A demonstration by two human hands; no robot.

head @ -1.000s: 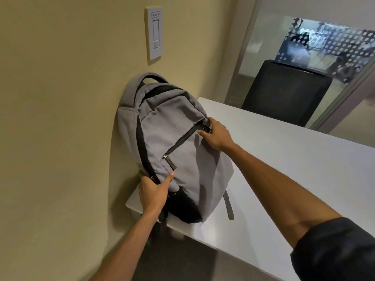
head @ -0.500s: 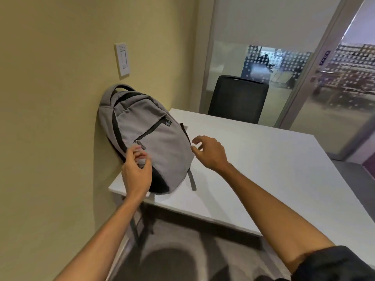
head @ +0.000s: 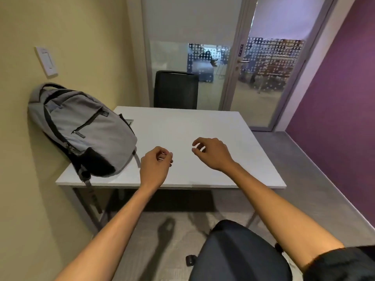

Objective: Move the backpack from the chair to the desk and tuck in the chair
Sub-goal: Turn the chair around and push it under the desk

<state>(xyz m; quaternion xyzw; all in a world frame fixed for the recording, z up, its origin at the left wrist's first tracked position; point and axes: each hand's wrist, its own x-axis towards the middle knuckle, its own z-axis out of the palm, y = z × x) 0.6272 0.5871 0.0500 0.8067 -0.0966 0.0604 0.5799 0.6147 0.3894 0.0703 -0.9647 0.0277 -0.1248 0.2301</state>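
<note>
The grey backpack point(head: 81, 130) with black trim stands on the left end of the white desk point(head: 203, 136), leaning against the yellow wall. My left hand point(head: 155, 166) hovers over the desk's front edge, right of the backpack, fingers loosely curled and holding nothing. My right hand point(head: 213, 153) hangs above the middle of the desk, fingers apart and curved, also holding nothing. A black chair point(head: 237, 254) sits at the bottom of the view, out from the desk, below my right forearm.
A second black chair point(head: 175, 90) stands behind the desk's far edge, before a glass wall and door point(head: 263, 78). A light switch point(head: 46, 60) is on the yellow wall above the backpack. A purple wall point(head: 345, 98) runs along the right. Grey carpet lies around the desk.
Both hands have let go of the backpack and drawn back to the right over the desk. My view has pulled back and the near chair has come into sight.
</note>
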